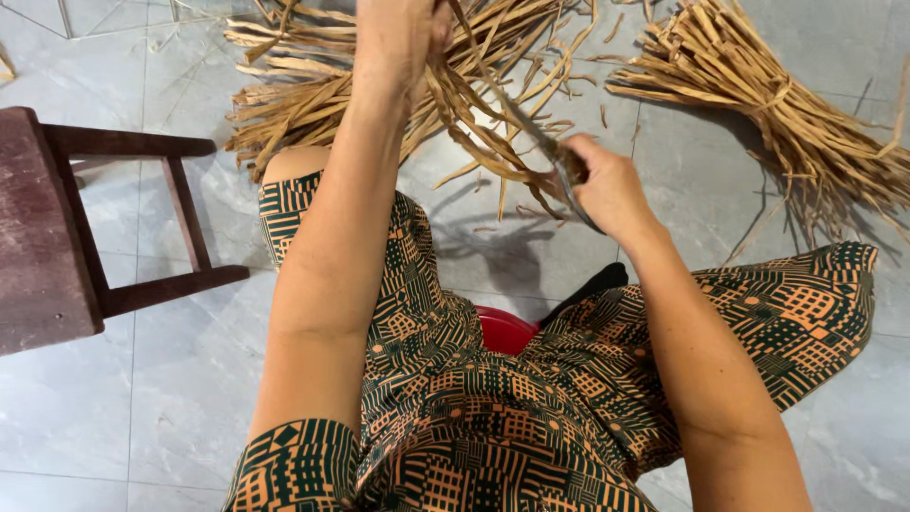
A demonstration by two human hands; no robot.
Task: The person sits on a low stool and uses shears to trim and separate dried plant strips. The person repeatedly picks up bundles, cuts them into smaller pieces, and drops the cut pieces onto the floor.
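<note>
My left hand (396,36) is raised near the top edge, gripping a bunch of dry tan leaf strips (471,123) that hang down and to the right. Lower at centre right, my right hand (607,190) is closed on a knife (536,133). Its thin dark blade slants up-left along the strips, and the hanging ends curl against this hand.
A loose heap of dry strips (294,104) lies on the grey tiled floor (142,398) behind my left arm. A tied bundle (758,95) lies at upper right. A dark wooden stool (57,237) stands at left. A red seat (504,330) shows between my patterned-clothed knees.
</note>
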